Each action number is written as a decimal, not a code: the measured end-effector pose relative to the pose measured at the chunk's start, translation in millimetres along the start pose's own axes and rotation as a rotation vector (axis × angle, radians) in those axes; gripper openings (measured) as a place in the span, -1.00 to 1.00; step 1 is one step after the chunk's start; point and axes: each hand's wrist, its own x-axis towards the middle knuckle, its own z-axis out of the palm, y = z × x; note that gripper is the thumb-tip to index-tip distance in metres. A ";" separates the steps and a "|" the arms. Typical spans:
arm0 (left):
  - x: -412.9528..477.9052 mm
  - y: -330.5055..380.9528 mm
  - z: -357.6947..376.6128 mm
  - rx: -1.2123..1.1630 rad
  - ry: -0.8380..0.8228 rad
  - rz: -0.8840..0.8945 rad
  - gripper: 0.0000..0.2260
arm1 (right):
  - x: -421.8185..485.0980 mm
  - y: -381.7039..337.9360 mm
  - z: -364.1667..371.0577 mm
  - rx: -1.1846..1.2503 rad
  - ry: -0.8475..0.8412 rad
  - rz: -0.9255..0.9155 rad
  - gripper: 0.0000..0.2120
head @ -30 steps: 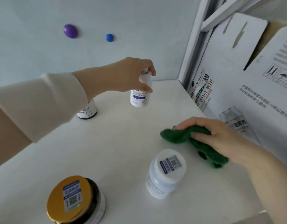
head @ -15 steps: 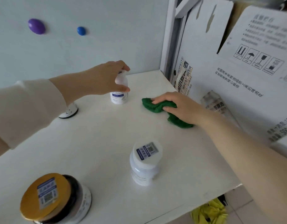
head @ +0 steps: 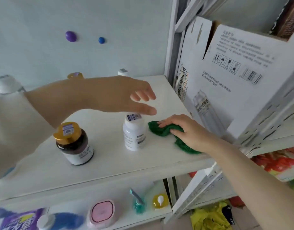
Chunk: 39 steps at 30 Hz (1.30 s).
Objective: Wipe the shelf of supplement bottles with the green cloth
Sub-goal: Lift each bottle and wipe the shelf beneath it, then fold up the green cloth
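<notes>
- Cloth placement: the green cloth [head: 166, 132] lies bunched at the right end of the shelf [head: 109, 165], just beside the white bottle [head: 134, 136], likely to wipe the strip by the cardboard box [head: 229, 77].
- Right hand [head: 190, 132]: its grip is closed on the cloth, fingers curled over it, pressing it down.
- Left hand [head: 116, 95]: grip wide open, holding nothing, hovering above the white bottle's cap, probably to lift it clear.

Place: home storage corner.
Shelving: white shelf [head: 109, 163] with pill bottles [head: 133, 136].
Beside: beer carton [head: 225, 90].
Below: pink lidded box [head: 102, 213], teal brush [head: 138, 203].
</notes>
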 end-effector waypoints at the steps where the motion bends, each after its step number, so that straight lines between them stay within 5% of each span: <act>1: -10.0 1.8 9.6 0.012 -0.019 -0.027 -0.37 | -7.0 -1.5 -0.1 0.008 -0.014 -0.004 -0.70; 7: -27.8 -5.6 60.3 0.073 0.238 -0.101 -0.66 | -56.1 -11.1 -1.1 0.039 -0.076 -0.074 -0.62; 13: -35.2 -2.3 74.5 -0.012 0.375 -0.148 -0.66 | -97.3 -27.1 0.4 0.178 -0.157 -0.021 -0.60; 17: -39.2 11.9 79.3 0.075 0.377 -0.222 -0.46 | -122.3 -37.7 15.7 0.564 -0.100 0.080 -0.60; 20: -62.9 27.8 88.8 0.172 0.663 -0.171 -0.43 | -145.6 -34.4 42.7 1.060 -0.012 0.334 -0.71; 23: -108.0 47.2 130.2 -0.201 1.000 0.019 -0.69 | -170.2 -34.1 74.4 1.478 -0.035 0.512 -0.72; 27: -146.3 64.6 241.5 -0.755 0.858 -0.298 -0.86 | -197.8 -44.4 115.4 1.796 -0.098 0.674 -0.59; 31: -166.5 64.8 312.2 -1.291 0.450 -0.601 -0.70 | -215.1 -57.6 144.8 1.780 -0.181 0.814 -0.47; 35: -190.2 62.6 330.4 -1.276 0.578 -0.616 -0.67 | -230.3 -58.0 167.0 1.708 -0.256 0.970 -0.58; 39: -216.8 45.0 327.8 -1.275 0.807 -0.772 -0.70 | -244.4 -52.4 179.4 1.302 -0.120 0.978 -0.63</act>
